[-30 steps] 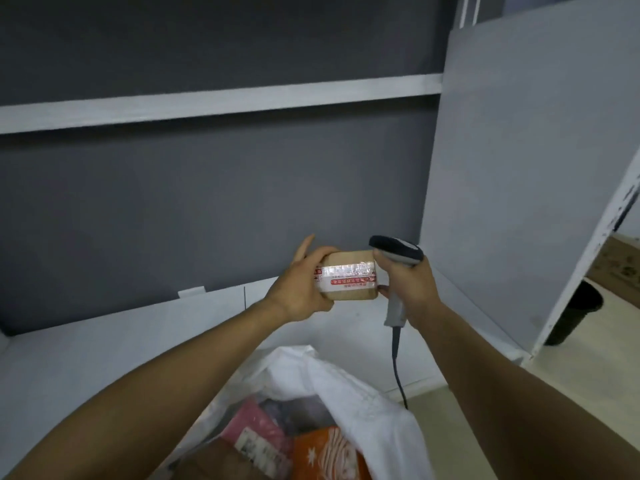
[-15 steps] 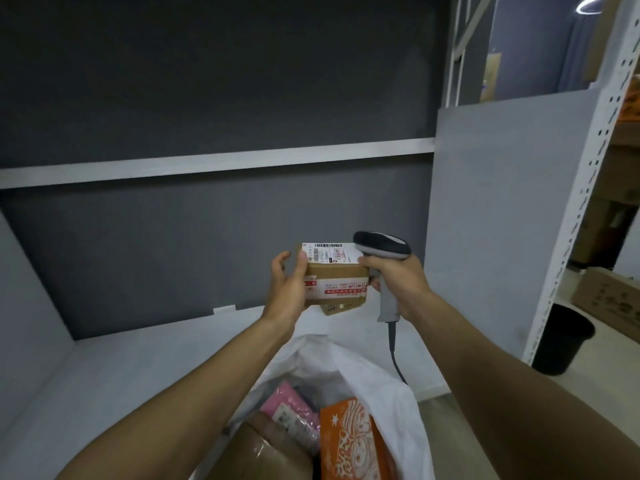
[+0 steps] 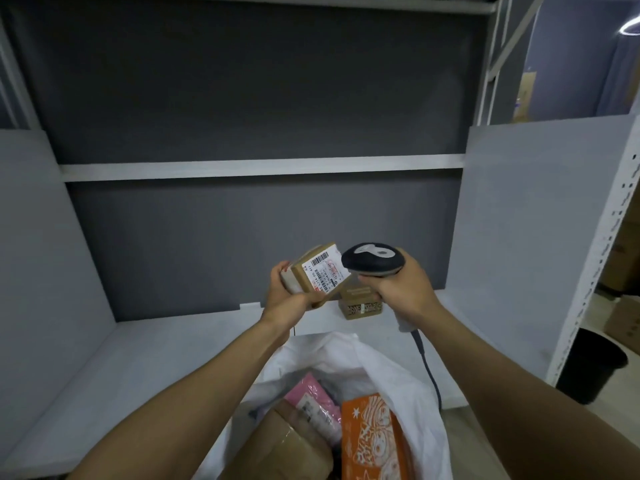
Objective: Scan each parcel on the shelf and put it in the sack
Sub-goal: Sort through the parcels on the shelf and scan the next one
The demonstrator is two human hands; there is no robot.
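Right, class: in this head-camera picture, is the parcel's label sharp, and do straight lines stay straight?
Head view: the label on the held parcel is soft, bars visible but print unreadable; head view, edges: the perforated shelf upright leans and bows, wide-angle distortion.

Above the sack the left hand grips a tilted brown parcel, label up, and the right hand grips the scanner, its head just beside that label. Beyond the sack a second parcel stands on the shelf; inside the sack lie a pink package and an orange box.

Dim, soft indoor light, mild blur, wide-angle bending at edges.
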